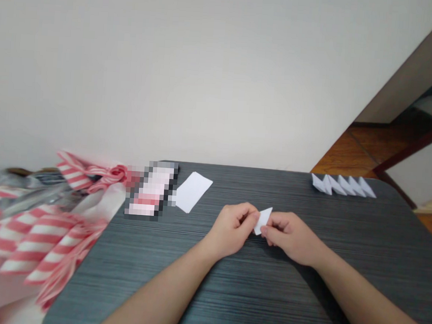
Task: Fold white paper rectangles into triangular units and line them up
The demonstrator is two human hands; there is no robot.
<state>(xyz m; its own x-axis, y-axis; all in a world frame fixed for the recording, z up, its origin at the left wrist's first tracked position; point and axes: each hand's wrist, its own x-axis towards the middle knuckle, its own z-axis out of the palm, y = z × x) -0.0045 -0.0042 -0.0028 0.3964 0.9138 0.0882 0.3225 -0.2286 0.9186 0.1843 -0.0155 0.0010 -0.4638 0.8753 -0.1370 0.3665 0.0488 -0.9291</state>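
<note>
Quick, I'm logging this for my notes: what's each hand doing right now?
Left hand: closed, pinching a small white paper piece.
Right hand: closed, pinching the same piece.

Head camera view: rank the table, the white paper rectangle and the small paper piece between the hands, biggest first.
1. Table
2. White paper rectangle
3. Small paper piece, partly hidden
</note>
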